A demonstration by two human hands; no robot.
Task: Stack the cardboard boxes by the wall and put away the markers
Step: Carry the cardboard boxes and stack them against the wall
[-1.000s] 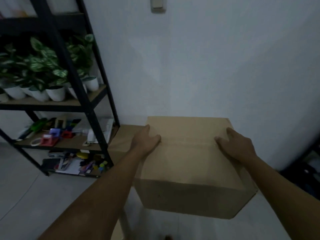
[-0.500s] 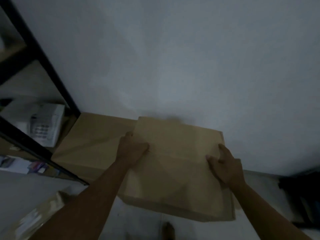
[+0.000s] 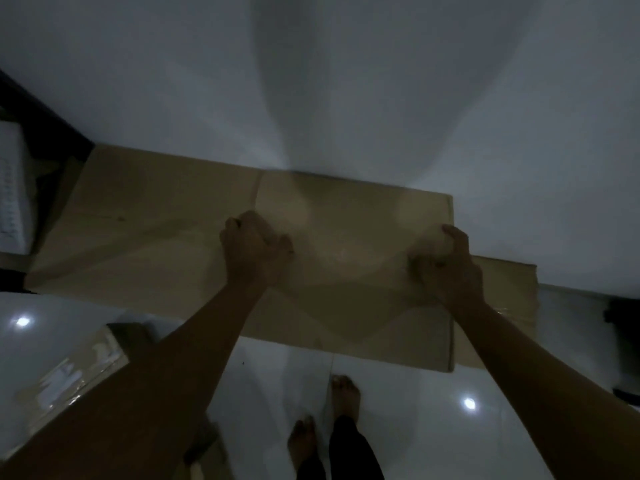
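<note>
Left hand [image 3: 254,249] & right hand [image 3: 446,268] curl over the box [image 3: 346,271], one per side, prob. to steady it onto the lower box [image 3: 502,306] at the wall [image 3: 346,81].

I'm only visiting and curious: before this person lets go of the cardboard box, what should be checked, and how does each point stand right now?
1. Both hands on the box: ok, left hand and right hand rest on the held box.
2. Box at the wall: ok.
3. Resting squarely on something below: cannot tell.
4. In line with the neighbouring box: ok, side by side.
5. Bare feet clear of the box: ok.
</note>
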